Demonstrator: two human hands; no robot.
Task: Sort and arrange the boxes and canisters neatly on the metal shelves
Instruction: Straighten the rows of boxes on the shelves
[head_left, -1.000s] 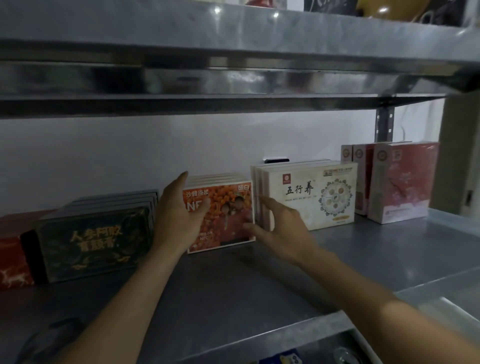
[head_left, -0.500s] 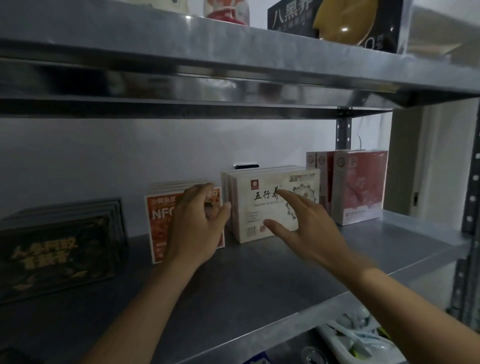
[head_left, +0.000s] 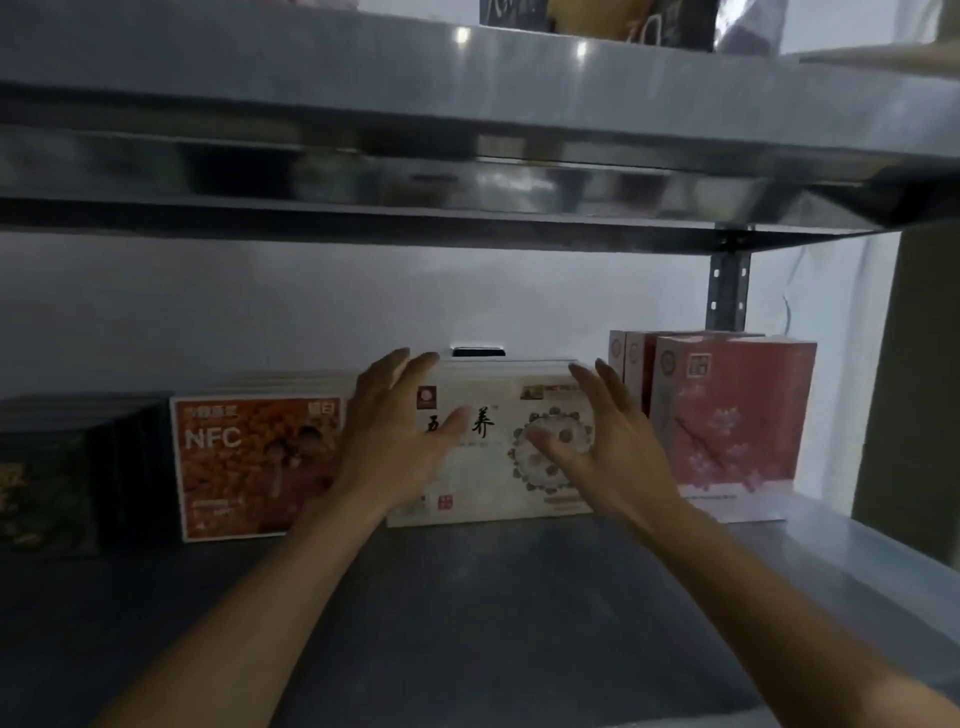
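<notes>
Upright boxes stand in a row at the back of the metal shelf: dark green boxes at the left, orange NFC boxes, white boxes with black characters, and pink-red boxes at the right. My left hand is spread in front of the white boxes' left end. My right hand is spread in front of their right end. Both hands have their fingers apart and hold nothing; I cannot tell whether they touch the box.
The upper shelf hangs low overhead, with dark packages and a yellow object on it. A perforated upright post stands at the back right. A small dark object sits on the wall behind the white boxes.
Both hands have shifted right, from the orange boxes to either end of the white boxes. The view has turned, so the white boxes now sit in the centre.
</notes>
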